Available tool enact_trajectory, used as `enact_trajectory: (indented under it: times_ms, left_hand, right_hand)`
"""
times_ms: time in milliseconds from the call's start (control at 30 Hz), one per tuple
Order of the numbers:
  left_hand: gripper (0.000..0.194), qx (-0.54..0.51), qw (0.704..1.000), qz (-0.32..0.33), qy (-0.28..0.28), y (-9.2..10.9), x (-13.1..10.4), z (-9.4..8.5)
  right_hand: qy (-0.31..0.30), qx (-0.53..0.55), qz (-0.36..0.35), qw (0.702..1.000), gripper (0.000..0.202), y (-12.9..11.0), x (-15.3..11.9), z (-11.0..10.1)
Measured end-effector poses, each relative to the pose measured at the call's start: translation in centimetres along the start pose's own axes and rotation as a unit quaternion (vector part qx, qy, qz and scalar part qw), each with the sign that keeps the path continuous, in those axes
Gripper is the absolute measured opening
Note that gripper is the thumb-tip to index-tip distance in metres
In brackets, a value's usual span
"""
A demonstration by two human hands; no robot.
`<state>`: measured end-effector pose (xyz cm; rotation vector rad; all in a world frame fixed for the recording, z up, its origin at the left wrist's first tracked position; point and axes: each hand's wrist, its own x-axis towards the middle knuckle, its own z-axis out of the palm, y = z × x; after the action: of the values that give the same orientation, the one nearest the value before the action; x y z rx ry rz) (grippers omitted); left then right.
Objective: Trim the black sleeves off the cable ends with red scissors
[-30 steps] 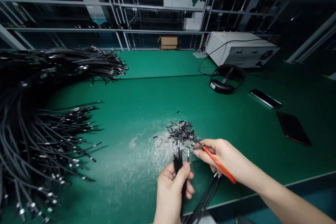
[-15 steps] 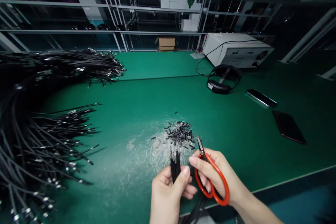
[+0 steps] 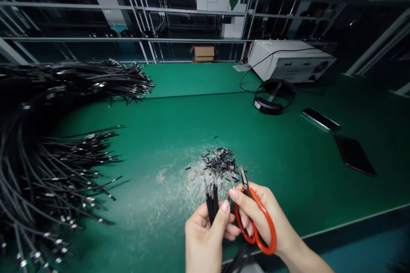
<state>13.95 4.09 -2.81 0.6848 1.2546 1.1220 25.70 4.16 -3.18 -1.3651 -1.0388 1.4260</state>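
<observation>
My left hand (image 3: 208, 230) is closed around a small bundle of black cables (image 3: 212, 204), their pale stripped-looking ends pointing away from me. Close beside it, my right hand (image 3: 259, 215) holds red-handled scissors (image 3: 267, 222), the dark blades pointing up and away. Its thumb and forefinger are pinched near the bundle; a small dark piece seems to lie between them, too small to be sure. Just beyond the hands lies a heap of short black cut pieces (image 3: 221, 162) amid whitish fibre scraps (image 3: 194, 179). More cable length hangs below the hands at the bench edge.
Large bundles of black cables (image 3: 73, 149) cover the left of the green bench (image 3: 173, 119). Toward the right are a black headset (image 3: 272, 104), two phones, one silver-edged (image 3: 320, 119) and one dark red-edged (image 3: 355, 153), and a white box-shaped device (image 3: 288, 62) with a black cord.
My right hand with the scissors has shifted slightly left, closer to the bundle. The cable ends in my left hand have tilted a little left.
</observation>
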Motion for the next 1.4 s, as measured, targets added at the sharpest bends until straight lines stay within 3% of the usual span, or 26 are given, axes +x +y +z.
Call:
enact_trajectory:
  times_ms: [100, 167, 267, 567, 700, 767, 867, 1000, 1200, 1400]
  left_hand:
    - [0.023, 0.01, 1.0, 0.011, 0.023, -0.2, 0.0, 0.2]
    - [0.025, 0.013, 0.999, 0.012, 0.039, -0.2, 0.0, 0.3]
    - [0.024, 0.024, 0.999, 0.009, 0.048, -0.1, 0.0, 0.5]
    - [0.024, 0.001, 1.0, -0.003, 0.008, 0.1, -0.1, 0.3]
    - [0.024, -0.021, 0.999, -0.028, -0.02, 0.0, 0.2, 0.1]
    - [0.024, -0.027, 0.999, -0.035, -0.024, 0.0, 0.4, -0.2]
    - [0.025, -0.033, 0.998, -0.045, -0.035, -0.1, 0.7, -0.8]
    - [0.024, -0.041, 0.995, -0.074, -0.061, -0.1, 0.9, -1.1]
    - [0.022, -0.033, 0.995, -0.067, -0.061, -0.4, 0.9, -0.8]
    - [0.022, -0.014, 0.994, -0.07, -0.084, -0.8, 1.2, -1.1]
  right_hand:
    - [0.072, -0.127, -0.065, 0.987, 0.022, 0.7, -0.3, 0.1]
    - [0.111, -0.227, -0.141, 0.957, 0.019, 0.8, -0.4, -0.2]
    - [0.101, -0.301, -0.208, 0.925, 0.019, 0.2, -0.5, -0.7]
    - [0.013, -0.234, -0.113, 0.965, 0.022, -0.9, -0.2, -1.3]
    - [-0.018, -0.264, -0.111, 0.958, 0.024, -1.1, 0.2, -1.9]
    - [-0.006, -0.335, -0.16, 0.928, 0.021, -1.2, 0.3, -2.5]
    - [0.025, -0.475, -0.243, 0.846, 0.023, -1.3, 0.3, -3.4]
    - [0.032, -0.597, -0.273, 0.754, 0.026, -0.9, 0.3, -3.5]
    - [0.053, -0.635, -0.299, 0.711, 0.025, -0.3, 0.7, -2.7]
    - [0.051, -0.646, -0.337, 0.683, 0.028, -1.0, 0.8, -3.3]
